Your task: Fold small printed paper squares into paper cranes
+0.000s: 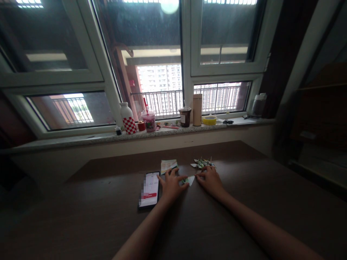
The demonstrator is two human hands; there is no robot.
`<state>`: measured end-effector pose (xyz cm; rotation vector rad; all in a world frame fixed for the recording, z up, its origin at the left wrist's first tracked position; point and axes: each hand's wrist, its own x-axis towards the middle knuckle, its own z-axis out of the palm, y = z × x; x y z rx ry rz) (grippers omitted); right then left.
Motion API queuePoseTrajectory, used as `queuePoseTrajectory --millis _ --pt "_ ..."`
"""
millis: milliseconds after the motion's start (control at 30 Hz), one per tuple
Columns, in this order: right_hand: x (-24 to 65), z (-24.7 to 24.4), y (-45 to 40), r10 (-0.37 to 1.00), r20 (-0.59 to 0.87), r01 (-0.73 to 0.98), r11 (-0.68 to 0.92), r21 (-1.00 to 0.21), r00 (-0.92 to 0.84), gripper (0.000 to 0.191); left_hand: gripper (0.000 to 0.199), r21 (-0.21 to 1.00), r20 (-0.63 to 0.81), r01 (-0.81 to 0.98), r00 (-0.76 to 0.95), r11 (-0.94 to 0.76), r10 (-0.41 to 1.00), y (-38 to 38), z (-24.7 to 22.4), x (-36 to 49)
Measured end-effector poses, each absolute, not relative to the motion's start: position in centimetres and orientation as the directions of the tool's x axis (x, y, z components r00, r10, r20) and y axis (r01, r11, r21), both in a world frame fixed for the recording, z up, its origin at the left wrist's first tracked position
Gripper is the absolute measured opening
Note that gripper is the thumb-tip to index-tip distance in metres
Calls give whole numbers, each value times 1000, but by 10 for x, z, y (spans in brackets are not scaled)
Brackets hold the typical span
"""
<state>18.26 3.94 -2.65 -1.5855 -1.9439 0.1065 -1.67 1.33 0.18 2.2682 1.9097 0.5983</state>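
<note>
Between my two hands is a small folded paper [191,180], white with green print, low over the brown tabletop. My left hand [172,186] pinches its left end between thumb and forefinger, the other fingers spread toward a flat paper stack [168,166]. My right hand [211,181] has its fingertips closed at the paper's right tip; the exact grip is too small to see clearly. Just beyond the right hand lies a pile of folded paper pieces [202,163], partly hidden by its fingers. A phone [150,189] with a lit screen lies left of my left hand.
The brown table [108,216] reaches to the wall under the window. On the stone sill [81,140] stand a checkered white bottle [128,119], a pink drink cup [148,121], a dark cup [185,117], a tan flask [197,110], yellow tape [209,120] and black scissors [228,122].
</note>
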Motion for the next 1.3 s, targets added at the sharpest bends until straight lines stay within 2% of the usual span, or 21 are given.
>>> queuePoseTrajectory --millis 100,367,467,533,600,733,867,1000,1100,1167,1300 --pt "183 -29 40 899 430 862 282 -421 -84 21 40 320 221 931 110 -178 969 12 3 -16" --pt "184 -31 39 891 444 863 296 -409 -95 20 30 315 267 922 142 -226 953 11 -2 -14" --pt "184 -31 40 866 478 827 373 -421 -147 28 29 320 296 913 156 -252 942 11 -4 -14" --pt "182 -31 40 835 504 787 459 -412 -222 41 30 323 323 906 165 -272 932 10 -4 -14" --pt "181 -30 38 799 518 743 540 -395 -305 45 30 331 341 900 167 -285 925 10 -4 -14" --pt "179 -29 36 752 530 676 626 -388 -392 36 30 365 342 884 165 -293 925 11 -3 -14" --pt "180 -28 38 748 545 637 639 -432 -380 25 28 387 356 868 171 -312 919 11 -2 -14" --pt "182 -28 40 775 531 620 611 -493 -342 9 48 412 371 853 166 -322 914 11 -3 -14" --pt "181 -27 40 815 508 609 559 -563 -279 6 59 438 397 844 128 -310 909 12 -3 -14" --pt "179 -27 40 839 493 606 520 -602 -231 4 52 448 407 841 110 -303 907 12 -3 -14" --pt "176 -31 39 859 471 637 481 -602 -202 4 20 457 373 829 151 -323 916 13 -2 -15"
